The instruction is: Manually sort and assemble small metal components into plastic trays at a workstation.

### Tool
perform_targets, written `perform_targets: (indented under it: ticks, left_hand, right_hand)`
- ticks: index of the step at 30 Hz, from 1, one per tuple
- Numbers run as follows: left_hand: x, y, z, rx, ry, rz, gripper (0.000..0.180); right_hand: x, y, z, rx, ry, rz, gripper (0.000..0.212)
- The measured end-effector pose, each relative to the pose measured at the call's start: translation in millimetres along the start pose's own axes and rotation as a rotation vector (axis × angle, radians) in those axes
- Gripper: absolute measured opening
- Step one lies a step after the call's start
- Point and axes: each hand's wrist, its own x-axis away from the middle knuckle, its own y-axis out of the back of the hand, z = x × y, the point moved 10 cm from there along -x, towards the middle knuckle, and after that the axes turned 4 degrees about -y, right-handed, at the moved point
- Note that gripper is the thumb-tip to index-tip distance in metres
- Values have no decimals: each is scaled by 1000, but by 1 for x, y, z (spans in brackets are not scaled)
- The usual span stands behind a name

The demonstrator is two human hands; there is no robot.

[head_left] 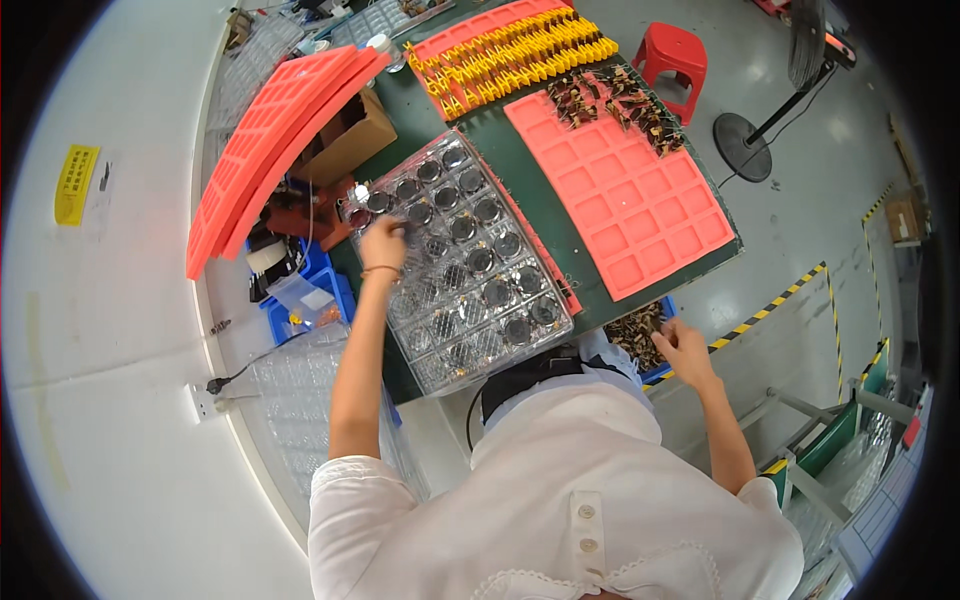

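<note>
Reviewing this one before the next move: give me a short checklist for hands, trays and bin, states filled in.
1. Left hand over the clear tray: ok.
2. Left hand's grip: cannot tell; the fingertips are blurred.
3. Right hand at the blue bin of small brown pieces: ok.
4. Right hand gripping a piece: cannot tell; too small to see.
5. Clear tray set well back from the near edge of the green table: not ok; it reaches about to that edge.
6. Gap between clear tray and the pink tray with brown parts: ok; green table shows between.
</note>
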Motion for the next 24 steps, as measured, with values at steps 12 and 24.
perform_targets:
  ticks: [12,24]
  left_hand:
    - [-16,2,79,-469,229,172,16]
    - [34,2,-162,-136,-452,142,20]
  right_hand:
    - [-107,96,-62,435,81,-476,60]
    - [-330,155,83,1107,315,-506,44]
